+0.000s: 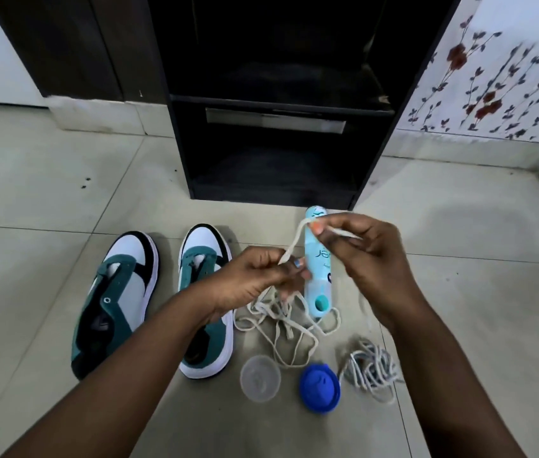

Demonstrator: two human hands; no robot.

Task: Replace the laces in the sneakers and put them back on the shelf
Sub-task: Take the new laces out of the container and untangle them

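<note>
Right hand (365, 256) fingers (319, 228) pinch cream lace (296, 238) near its end; left hand (255, 276) fingers grip same lace lower. Rest of lace trails to floor (46, 180). Light-blue spray can (318, 262) lies beneath. Two laceless sneakers (159, 302) left. Grey lace bundle (369, 370) right. Black shelf (278, 110) ahead.
</note>
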